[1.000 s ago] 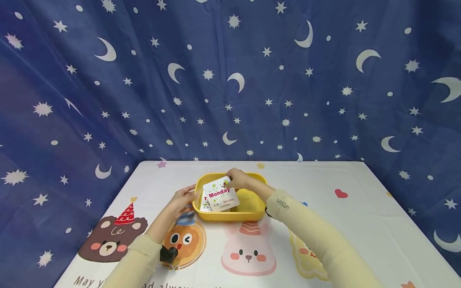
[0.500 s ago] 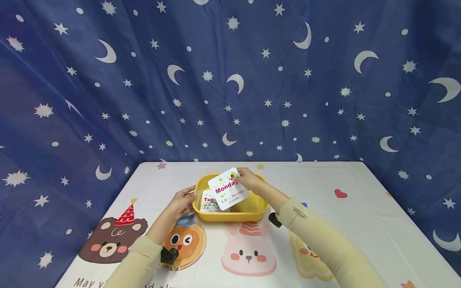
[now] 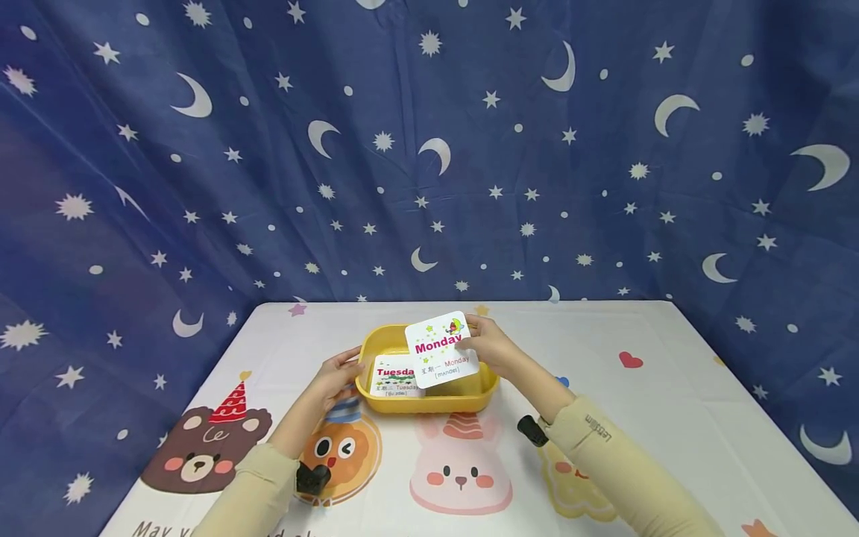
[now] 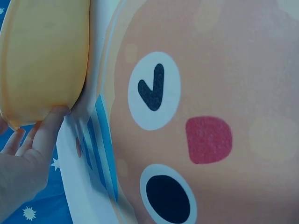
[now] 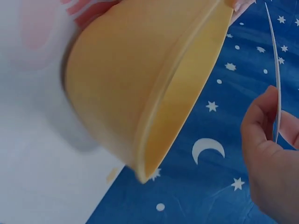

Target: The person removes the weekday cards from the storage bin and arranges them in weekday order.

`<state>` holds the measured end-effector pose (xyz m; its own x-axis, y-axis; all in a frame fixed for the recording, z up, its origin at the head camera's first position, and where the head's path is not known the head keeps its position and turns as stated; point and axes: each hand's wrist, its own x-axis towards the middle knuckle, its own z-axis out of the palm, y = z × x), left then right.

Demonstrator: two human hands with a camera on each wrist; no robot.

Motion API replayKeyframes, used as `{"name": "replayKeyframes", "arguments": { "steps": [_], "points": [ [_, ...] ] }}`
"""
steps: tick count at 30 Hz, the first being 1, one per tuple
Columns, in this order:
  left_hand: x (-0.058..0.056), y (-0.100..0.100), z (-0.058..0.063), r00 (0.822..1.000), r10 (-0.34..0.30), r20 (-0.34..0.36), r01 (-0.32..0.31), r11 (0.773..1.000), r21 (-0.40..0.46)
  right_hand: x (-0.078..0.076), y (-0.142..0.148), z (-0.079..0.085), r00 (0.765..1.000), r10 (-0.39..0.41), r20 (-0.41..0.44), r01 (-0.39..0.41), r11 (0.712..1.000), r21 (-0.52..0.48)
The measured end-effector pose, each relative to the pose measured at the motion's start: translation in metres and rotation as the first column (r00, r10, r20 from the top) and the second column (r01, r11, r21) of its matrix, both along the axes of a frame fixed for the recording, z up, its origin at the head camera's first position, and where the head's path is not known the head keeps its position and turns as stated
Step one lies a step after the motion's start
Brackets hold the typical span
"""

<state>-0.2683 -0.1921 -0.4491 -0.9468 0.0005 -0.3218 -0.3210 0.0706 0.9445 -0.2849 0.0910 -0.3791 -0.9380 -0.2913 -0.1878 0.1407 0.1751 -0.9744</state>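
Observation:
My right hand point(image 3: 493, 344) pinches a white word card point(image 3: 441, 349) between thumb and fingers and holds it up over the yellow plastic bin point(image 3: 463, 403). "Monday" stands on the card in pink letters, with a small coloured picture near its top right corner. The right wrist view shows this card edge-on, clear of the bin's rim. Inside the bin, at the left, lies a "Tuesday" card point(image 3: 394, 377), partly covered by the raised card. My left hand point(image 3: 335, 379) holds the bin's left end, thumb at the rim and fingers against the outer wall.
A white tablecloth point(image 3: 268, 358) with printed cartoon animals covers the table. Behind it and at the sides hangs a dark blue curtain point(image 3: 376, 179) with moons and stars. Dark wrist cameras sit under both forearms.
My right hand has lifted the Monday card and moved it to the right, uncovering more of the Tuesday card. My left hand has stayed at the bin's left end.

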Motion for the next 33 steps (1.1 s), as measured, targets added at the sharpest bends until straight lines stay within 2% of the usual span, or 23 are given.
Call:
{"name": "replayKeyframes", "arguments": {
  "steps": [6,10,14,27,33],
  "points": [
    [-0.001,0.000,0.003,1.000,-0.001,0.019,0.002,1.000,-0.012,0.010,0.019,0.003,0.996,-0.088,-0.014,0.088,0.996,-0.009],
    [-0.001,-0.001,0.005,0.999,-0.004,0.033,0.005,1.000,-0.016,0.017,0.030,0.004,0.984,-0.179,-0.016,0.179,0.984,-0.006],
    [-0.001,-0.001,0.004,0.999,0.000,0.042,0.001,1.000,-0.016,0.023,0.042,0.003,0.974,-0.225,0.003,0.225,0.974,-0.006],
    [-0.001,0.001,0.003,0.999,0.004,0.047,-0.004,1.000,-0.008,0.030,0.096,0.001,0.974,-0.225,0.002,0.224,0.974,0.019],
    [-0.001,0.001,0.004,0.998,0.006,0.057,-0.005,1.000,-0.018,0.029,0.118,-0.005,0.965,-0.261,-0.013,0.261,0.965,0.036]
  ]
}}
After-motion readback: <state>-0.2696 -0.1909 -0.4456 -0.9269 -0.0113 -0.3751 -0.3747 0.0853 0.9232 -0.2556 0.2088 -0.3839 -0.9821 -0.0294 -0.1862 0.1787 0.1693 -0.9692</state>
